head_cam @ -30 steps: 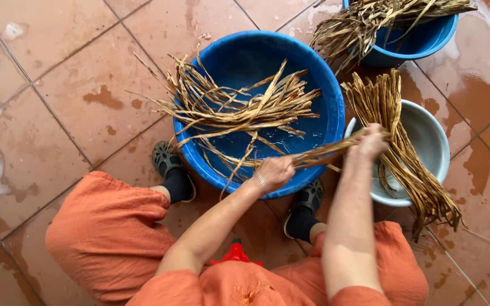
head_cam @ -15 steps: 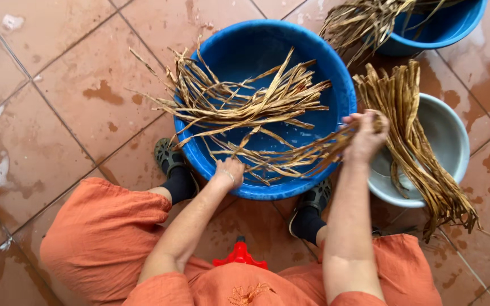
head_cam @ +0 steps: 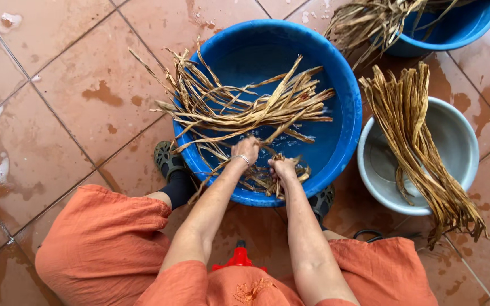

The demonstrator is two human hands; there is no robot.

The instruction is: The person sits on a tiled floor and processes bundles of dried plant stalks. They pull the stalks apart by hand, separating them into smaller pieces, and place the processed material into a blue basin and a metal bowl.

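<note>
A wet floor of reddish tiles (head_cam: 69,102) fills the view, with puddles and damp patches between the grout lines. On it stands a large blue basin (head_cam: 344,96) holding a little water, and the person squats over its near rim in loose orange trousers (head_cam: 100,243), with dark sandals (head_cam: 168,160) just beside the basin. To the right, touching the basin's side, sits a grey metal bowl (head_cam: 460,147) with a long combed bundle of strips (head_cam: 418,141) draped across it and trailing over its near edge. A second blue tub (head_cam: 455,31) at the top right holds a tangled heap.

Inside the large basin lies a loose fan of dried leaf strips (head_cam: 239,107), tan and flat, spilling over the left rim. The left hand (head_cam: 246,150) closes around the gathered ends of these strips near the basin's front; its grip is narrow, pinching the stems together. The right hand (head_cam: 283,168) is just beside it, its grip clenched on a small wet clump of the same strips.

The strips look light, limp where soaked and likely slippery, yet prone to splitting lengthwise; they seem best held at the bunched ends, where many lie together.
</note>
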